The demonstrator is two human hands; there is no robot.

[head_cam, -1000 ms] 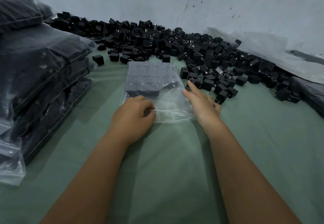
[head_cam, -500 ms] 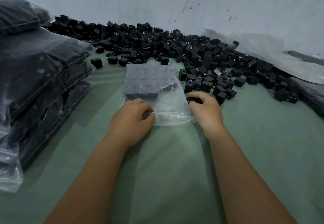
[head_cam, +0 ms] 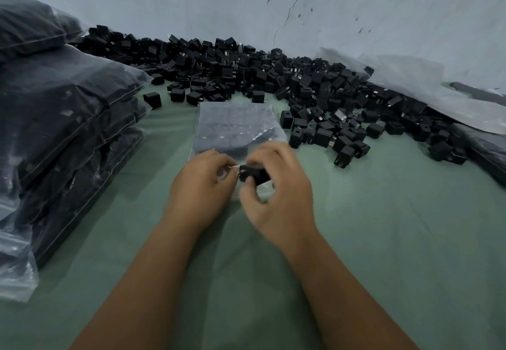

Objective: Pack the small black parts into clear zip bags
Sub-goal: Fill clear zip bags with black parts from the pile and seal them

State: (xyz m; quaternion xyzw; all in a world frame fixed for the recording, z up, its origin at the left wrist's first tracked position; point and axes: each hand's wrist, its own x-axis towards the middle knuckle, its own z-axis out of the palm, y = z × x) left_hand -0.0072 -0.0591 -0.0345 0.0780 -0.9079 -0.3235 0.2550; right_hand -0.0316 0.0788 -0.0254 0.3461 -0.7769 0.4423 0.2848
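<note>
The tabletop [head_cam: 383, 240] is spread with a matte green cloth, soft enough that small pieces stay where they land. Along the back wall runs a heap of loose black parts [head_cam: 273, 75], blocky, hard-edged plastic cubes, some showing metal prongs, piled within easy reach. At the left, filled bags [head_cam: 68, 108] are stacked flat, glossy film over dark contents, likely kept apart as finished work. In the middle lies the clear zip bag [head_cam: 232, 128], thin crinkly plastic with neat rows of parts pushed to its far end, leaving the near mouth free. The left hand [head_cam: 200, 193] pinches the bag's near edge, probably to hold the mouth open. The right hand [head_cam: 276, 193] has its fingers curled round one black part [head_cam: 253, 175] right at that opening, seemingly ready to slide in.
</note>
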